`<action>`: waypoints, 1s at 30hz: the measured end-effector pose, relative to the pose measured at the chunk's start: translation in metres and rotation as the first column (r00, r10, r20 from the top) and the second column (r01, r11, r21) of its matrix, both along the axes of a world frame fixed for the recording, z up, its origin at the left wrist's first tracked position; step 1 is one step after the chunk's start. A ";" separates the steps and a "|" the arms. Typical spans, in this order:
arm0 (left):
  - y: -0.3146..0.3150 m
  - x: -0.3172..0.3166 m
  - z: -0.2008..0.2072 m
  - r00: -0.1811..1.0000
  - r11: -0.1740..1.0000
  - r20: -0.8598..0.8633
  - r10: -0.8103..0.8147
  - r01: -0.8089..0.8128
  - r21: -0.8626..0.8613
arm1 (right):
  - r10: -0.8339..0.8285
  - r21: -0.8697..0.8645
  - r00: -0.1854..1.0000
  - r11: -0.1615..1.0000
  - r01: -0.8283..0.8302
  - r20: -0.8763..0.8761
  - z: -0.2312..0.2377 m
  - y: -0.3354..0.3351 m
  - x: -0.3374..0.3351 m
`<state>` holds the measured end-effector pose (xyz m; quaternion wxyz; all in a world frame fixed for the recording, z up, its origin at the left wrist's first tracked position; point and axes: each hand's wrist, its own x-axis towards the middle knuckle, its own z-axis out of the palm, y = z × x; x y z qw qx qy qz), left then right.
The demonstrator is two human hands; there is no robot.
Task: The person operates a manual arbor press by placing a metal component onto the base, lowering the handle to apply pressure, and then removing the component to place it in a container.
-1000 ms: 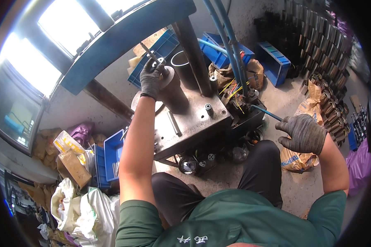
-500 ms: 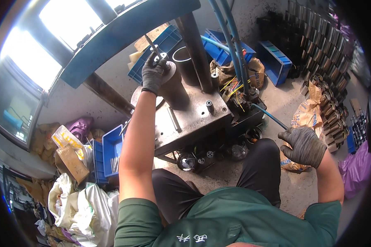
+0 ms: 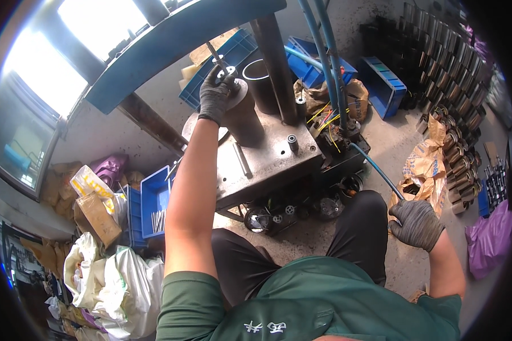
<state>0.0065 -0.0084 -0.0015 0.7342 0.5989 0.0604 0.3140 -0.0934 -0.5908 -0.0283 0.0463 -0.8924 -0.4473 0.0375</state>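
A metal cylinder stands upright on the steel press table. At its top my gloved left hand has its fingers closed round a small round metal part. A thin metal rod stands out above that part; its lower end is partly hidden by my fingers. On the right, my gloved right hand is wrapped round the end of a blue lever, which slopes up to the pump unit beside the table. A loose metal bar and a short bushing are on the table.
Above the table is the blue press beam on steel columns. An open tube stands behind the cylinder. Blue crates and white sacks lie at left, stacked metal tubes and a paper sack at right.
My right hand has pulled the blue lever's end downward, nearer to my body. My left hand keeps its place at the cylinder's top, and the whole view has shifted slightly.
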 end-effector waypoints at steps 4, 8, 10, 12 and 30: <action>0.005 0.002 -0.001 0.999 0.998 -0.041 0.018 -0.016 0.056 | -0.021 -0.005 0.999 1.000 0.021 -0.027 0.001 0.002 -0.001; 0.005 0.000 0.000 0.999 1.000 -0.046 -0.018 0.017 -0.021 | -0.007 -0.037 1.000 0.999 0.007 -0.004 0.003 0.004 0.000; 0.004 0.000 0.000 0.999 0.996 -0.027 -0.045 0.043 -0.076 | -0.005 -0.041 1.000 0.999 0.005 -0.009 0.003 0.004 0.001; 0.002 0.001 0.000 0.998 0.988 -0.003 -0.069 0.067 -0.141 | 0.011 -0.040 1.000 0.999 -0.010 0.003 0.002 0.002 0.002; 0.000 -0.002 0.002 0.999 0.997 -0.044 -0.029 0.026 -0.073 | 0.051 0.014 0.997 0.999 -0.050 -0.055 0.033 0.013 0.019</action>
